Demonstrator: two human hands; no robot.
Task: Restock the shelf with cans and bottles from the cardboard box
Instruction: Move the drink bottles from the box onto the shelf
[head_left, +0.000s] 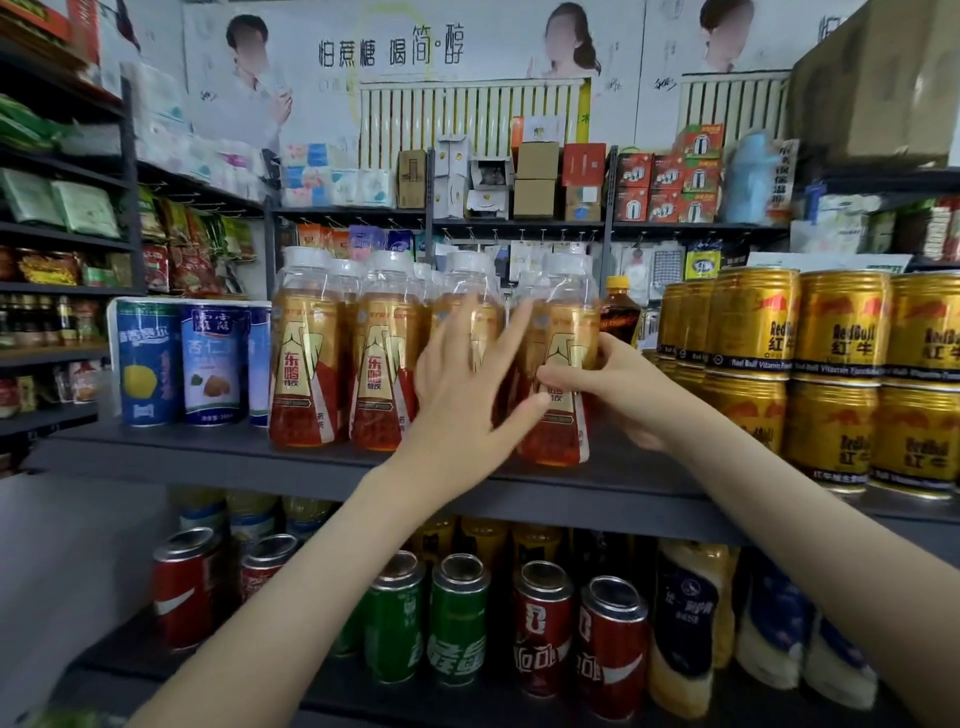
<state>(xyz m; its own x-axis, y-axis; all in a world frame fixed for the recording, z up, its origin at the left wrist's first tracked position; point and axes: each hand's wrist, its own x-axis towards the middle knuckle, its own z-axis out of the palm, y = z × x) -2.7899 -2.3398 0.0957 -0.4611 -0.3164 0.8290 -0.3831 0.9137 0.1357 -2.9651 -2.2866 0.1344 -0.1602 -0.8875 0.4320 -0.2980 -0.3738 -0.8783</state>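
1. On the dark grey metal shelf (208, 452), a front row of 4 clear plastic bottles (306, 358) of amber drink, with white caps and gold-and-red labels. All upright and side by side, with more of the same behind.
2. Right hand (618, 389) gripping the rightmost bottle (563, 322) of that row, thumb across the label front and fingers curled round its right side. Bottle upright, near the shelf's front edge.
3. Left hand (467, 384) holding nothing, fingers straight and spread, in front of the 3rd bottle (462, 283) from the left. Blurred, so cannot tell whether touching it.
4. Behind the right hand, just right of the gripped bottle, a dark brown bottle with a yellow cap (618, 306).
5. Further right, gold metal cans with red bull prints (841, 332), stacked 2 high.
6. Left of the row, blue-and-white printed cans (213, 364), upright, just beside the 1st bottle.
7. On the lower shelf, red soda cans (543, 623) and green soda cans (457, 623), upright, in rows.
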